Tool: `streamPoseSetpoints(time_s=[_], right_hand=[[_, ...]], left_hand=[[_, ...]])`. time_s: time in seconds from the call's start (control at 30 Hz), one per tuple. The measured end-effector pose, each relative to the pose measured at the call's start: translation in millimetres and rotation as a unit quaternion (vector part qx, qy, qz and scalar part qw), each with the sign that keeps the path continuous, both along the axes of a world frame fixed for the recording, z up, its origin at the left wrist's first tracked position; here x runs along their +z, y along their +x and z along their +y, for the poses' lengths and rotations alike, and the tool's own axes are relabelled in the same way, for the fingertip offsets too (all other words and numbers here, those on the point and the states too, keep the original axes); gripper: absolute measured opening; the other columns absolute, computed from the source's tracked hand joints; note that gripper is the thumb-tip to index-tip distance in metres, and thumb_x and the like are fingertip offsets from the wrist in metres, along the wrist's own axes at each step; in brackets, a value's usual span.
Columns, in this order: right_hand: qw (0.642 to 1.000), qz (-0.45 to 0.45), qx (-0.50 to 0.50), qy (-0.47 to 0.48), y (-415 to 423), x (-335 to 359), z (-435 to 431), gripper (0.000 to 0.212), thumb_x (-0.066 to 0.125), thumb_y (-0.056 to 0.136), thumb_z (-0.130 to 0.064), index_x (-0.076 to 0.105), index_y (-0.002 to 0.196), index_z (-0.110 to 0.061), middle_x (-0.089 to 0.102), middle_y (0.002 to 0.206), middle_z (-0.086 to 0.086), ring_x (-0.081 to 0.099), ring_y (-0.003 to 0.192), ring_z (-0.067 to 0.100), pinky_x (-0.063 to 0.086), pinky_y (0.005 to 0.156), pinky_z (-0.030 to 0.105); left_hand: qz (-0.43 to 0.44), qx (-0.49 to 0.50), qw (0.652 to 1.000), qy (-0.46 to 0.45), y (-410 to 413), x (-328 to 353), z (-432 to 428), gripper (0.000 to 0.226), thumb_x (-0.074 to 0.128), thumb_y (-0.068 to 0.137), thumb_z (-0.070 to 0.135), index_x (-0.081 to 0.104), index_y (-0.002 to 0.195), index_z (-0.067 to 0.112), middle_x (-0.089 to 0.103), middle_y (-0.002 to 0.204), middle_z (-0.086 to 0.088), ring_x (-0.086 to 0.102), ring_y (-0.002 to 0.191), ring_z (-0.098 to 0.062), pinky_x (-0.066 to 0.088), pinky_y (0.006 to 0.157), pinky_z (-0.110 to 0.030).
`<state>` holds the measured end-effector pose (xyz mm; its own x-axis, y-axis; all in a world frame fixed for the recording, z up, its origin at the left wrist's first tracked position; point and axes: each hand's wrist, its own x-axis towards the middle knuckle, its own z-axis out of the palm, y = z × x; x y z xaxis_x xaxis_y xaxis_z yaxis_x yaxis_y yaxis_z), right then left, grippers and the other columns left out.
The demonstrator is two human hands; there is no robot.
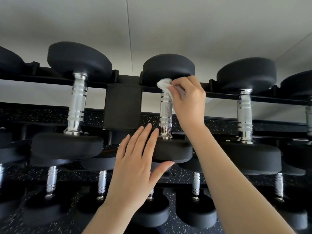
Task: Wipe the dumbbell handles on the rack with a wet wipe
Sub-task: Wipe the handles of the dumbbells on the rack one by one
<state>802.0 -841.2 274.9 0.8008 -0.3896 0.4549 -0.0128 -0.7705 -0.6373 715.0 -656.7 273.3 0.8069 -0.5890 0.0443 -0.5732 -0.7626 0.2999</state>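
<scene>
Right hand [187, 100] pinches the wet wipe [164, 84] over the hidden far end of the middle handle [165, 112], while the left hand [135, 164], fingers spread, covers part of the near head [175, 152].

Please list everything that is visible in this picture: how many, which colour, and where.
Black round-headed, chrome-handled upper-row dumbbells: five, two cut by the frame edges; black and silver; on the upper rails.
Similar lower-row dumbbells: several, exact count unclear; black and silver; below.
Black metal rack: one; black; carries both rows.
Crumpled white wet wipe: one; white; at the far end of the middle handle.
Speckled floor: one; black with white specks; under the rack.
Plain wall: one; off-white; behind the rack.
Left grip: the left hand; fingers straight, on the middle dumbbell's near head.
Right grip: the right hand; pinches the wipe.
</scene>
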Motion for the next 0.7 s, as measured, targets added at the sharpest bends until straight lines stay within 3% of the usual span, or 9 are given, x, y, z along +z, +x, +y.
streamPoseSetpoints(time_s=[0.1, 0.23, 0.4, 0.5, 0.7], right_hand=[[1.0, 0.018, -0.005, 0.019, 0, 4, 5, 0.005, 0.067, 0.083, -0.008, 0.07, 0.087, -0.007, 0.062, 0.091, 0.008, 0.055, 0.074, 0.013, 0.045, 0.066, 0.018], [0.997, 0.064, -0.001, 0.049, 0, 8, 4, 0.005, 0.068, 0.081, -0.009, 0.07, 0.085, -0.008, 0.063, 0.09, 0.006, 0.055, 0.077, 0.013, 0.046, 0.07, 0.021], [0.987, 0.137, 0.052, 0.067, -18, 14, 6, 0.004, 0.07, 0.08, -0.007, 0.07, 0.083, -0.007, 0.06, 0.088, 0.001, 0.051, 0.07, -0.001, 0.037, 0.069, 0.002], [0.978, 0.183, 0.084, 0.062, -39, 15, 10, 0.003, 0.073, 0.077, -0.01, 0.071, 0.079, -0.01, 0.059, 0.08, -0.007, 0.049, 0.07, -0.008, 0.037, 0.071, 0.002], [0.941, 0.294, 0.113, 0.125, -62, 25, 10, 0.008, 0.079, 0.072, -0.014, 0.072, 0.073, -0.019, 0.065, 0.079, -0.003, 0.051, 0.069, -0.001, 0.037, 0.065, 0.004]], left_hand=[[0.004, -0.01, 1.0, -0.014, 3, -2, 2, 0.073, 0.021, 0.098, 0.063, 0.038, 0.146, 0.011, 0.042, 0.149, -0.007, 0.038, 0.138, -0.021, 0.029, 0.11, -0.041], [0.017, -0.014, 0.999, -0.026, 5, -5, 5, 0.073, 0.021, 0.098, 0.065, 0.042, 0.143, 0.012, 0.049, 0.142, -0.005, 0.042, 0.135, -0.021, 0.03, 0.108, -0.04], [0.019, -0.011, 0.998, -0.055, 6, -5, 4, 0.072, 0.021, 0.097, 0.065, 0.044, 0.14, 0.011, 0.052, 0.139, -0.005, 0.043, 0.131, -0.02, 0.032, 0.105, -0.034], [0.024, -0.003, 0.997, -0.067, 5, -5, 5, 0.075, 0.025, 0.096, 0.066, 0.045, 0.14, 0.009, 0.049, 0.14, -0.005, 0.045, 0.131, -0.021, 0.037, 0.104, -0.036], [0.011, 0.009, 0.993, -0.121, 5, -6, 8, 0.07, 0.044, 0.09, 0.062, 0.053, 0.131, 0.006, 0.055, 0.13, -0.006, 0.052, 0.12, -0.023, 0.041, 0.101, -0.037]])
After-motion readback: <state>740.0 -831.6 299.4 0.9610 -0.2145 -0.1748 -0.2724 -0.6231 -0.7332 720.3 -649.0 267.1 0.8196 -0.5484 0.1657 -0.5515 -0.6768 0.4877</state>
